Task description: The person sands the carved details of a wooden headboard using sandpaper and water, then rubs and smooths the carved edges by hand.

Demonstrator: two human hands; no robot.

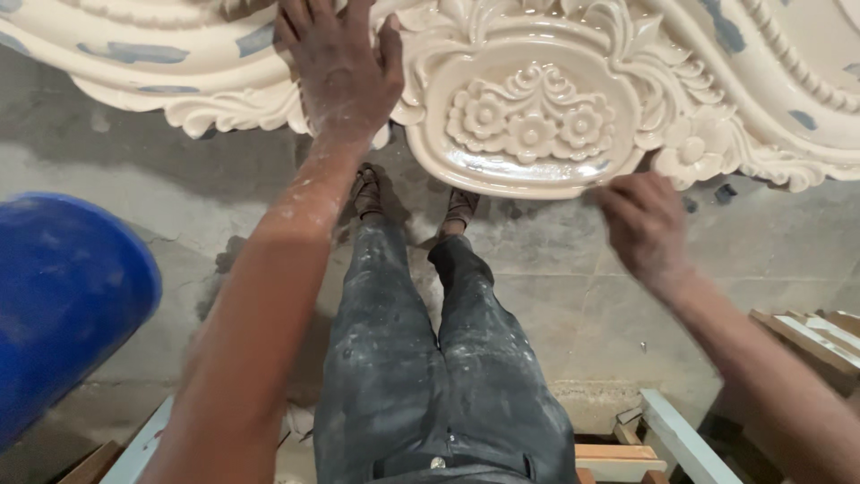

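From the head view, our left hand (340, 67) lies flat on the cream carved panel (528, 116), fingers spread apart, at the far side of the scene. Our right hand (643, 224) meets the panel's near rim, right of the flower medallion (530, 115); it is blurred, so we cannot tell its fingers' state. A blue drum (63, 296) sits near left.

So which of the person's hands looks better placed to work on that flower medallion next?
Probably the right hand: it sits at the lower right rim of the cream carved panel, beside the flower medallion. The left hand lies flat on the carving further left, seemingly bracing.
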